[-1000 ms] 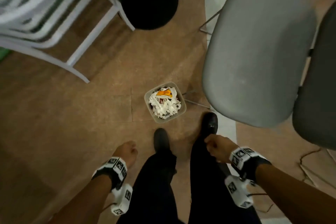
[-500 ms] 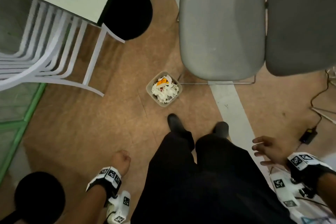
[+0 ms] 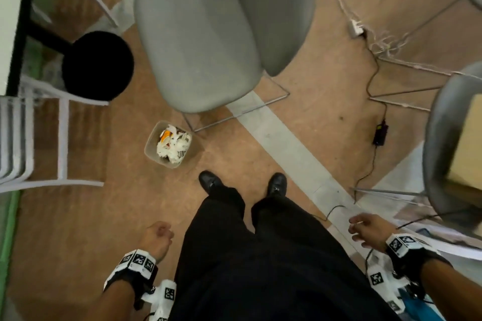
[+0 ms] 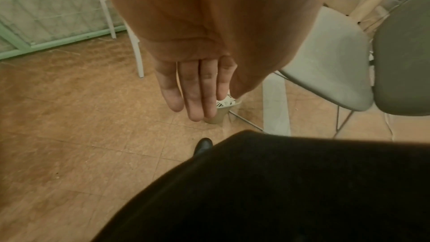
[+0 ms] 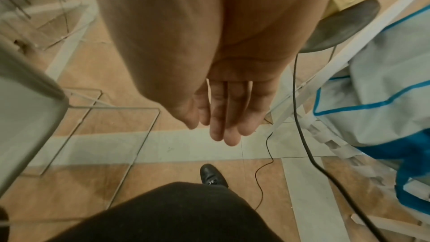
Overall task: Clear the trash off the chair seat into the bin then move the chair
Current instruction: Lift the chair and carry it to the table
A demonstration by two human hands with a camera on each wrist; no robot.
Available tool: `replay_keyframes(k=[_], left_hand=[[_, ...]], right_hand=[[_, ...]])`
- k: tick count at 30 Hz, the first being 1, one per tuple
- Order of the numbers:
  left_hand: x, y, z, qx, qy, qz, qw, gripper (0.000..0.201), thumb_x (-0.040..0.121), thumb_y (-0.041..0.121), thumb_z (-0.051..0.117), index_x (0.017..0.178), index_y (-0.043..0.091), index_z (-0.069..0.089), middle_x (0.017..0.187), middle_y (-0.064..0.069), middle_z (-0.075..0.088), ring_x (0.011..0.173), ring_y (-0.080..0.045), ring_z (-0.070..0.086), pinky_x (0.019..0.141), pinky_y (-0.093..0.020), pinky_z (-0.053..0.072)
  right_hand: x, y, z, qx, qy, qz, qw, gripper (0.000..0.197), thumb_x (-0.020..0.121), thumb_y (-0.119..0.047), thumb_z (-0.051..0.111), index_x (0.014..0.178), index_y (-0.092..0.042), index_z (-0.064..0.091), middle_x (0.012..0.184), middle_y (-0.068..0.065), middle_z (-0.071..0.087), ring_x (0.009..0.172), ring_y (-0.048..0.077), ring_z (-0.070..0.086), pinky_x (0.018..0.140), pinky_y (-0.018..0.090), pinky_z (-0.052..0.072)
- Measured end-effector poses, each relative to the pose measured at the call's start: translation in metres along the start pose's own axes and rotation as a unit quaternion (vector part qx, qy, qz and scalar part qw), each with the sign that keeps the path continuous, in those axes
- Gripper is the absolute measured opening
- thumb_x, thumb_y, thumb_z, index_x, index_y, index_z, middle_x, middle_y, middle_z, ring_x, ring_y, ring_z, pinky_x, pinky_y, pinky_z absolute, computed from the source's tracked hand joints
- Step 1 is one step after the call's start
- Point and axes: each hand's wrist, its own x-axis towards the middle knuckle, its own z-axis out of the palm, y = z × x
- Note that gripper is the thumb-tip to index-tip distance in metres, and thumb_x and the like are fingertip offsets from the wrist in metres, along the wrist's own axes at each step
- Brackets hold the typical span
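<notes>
The head camera looks straight down from high up; each wrist camera looks along its fingers – all show the floor (image 3: 78, 216).

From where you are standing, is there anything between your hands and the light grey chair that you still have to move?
Nothing visible blocks it. Both the left hand and right hand hang empty; only bare floor and the bin, off to the left, lie before the chair.

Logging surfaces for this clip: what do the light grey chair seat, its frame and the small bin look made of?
Light grey chair seat: looks like moulded plastic, matte; one smooth, seamless shell with rounded edges, though fine upholstery can't be excluded.
Frame: thin metal rod, dull silver, bent into a floor loop.
Bin: probably beige plastic, thin-walled with rounded corners, holding white paper scraps.
</notes>
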Motion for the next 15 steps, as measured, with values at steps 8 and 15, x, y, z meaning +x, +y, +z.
replay_keyframes(k=[8, 15], left_hand=[[0.006, 0.089, 0.03, -0.02, -0.017, 0.058, 0.998, 0.017, 0.092, -0.005, 0.052, 0.106, -0.003, 0.061, 0.083, -0.017, 0.068, 0.076, -0.032, 0.066, 0.084, -0.048, 0.055], [0.007, 0.184, 0.056, 0.036, -0.014, 0.104, 0.994, 0.015, 0.089, -0.005, 0.052, 0.098, -0.001, 0.064, 0.077, -0.015, 0.066, 0.066, -0.028, 0.061, 0.067, -0.032, 0.049]], right_hand=[[0.002, 0.039, -0.069, 0.056, 0.048, -0.034, 0.997, 0.015, 0.093, -0.003, 0.052, 0.1, -0.009, 0.064, 0.087, 0.016, 0.074, 0.068, 0.028, 0.064, 0.058, 0.03, 0.044], [0.012, 0.024, -0.114, 0.03, 0.048, -0.044, 0.997, 0.011, 0.093, -0.009, 0.054, 0.099, -0.013, 0.063, 0.088, 0.012, 0.074, 0.071, 0.025, 0.068, 0.058, 0.031, 0.05]])
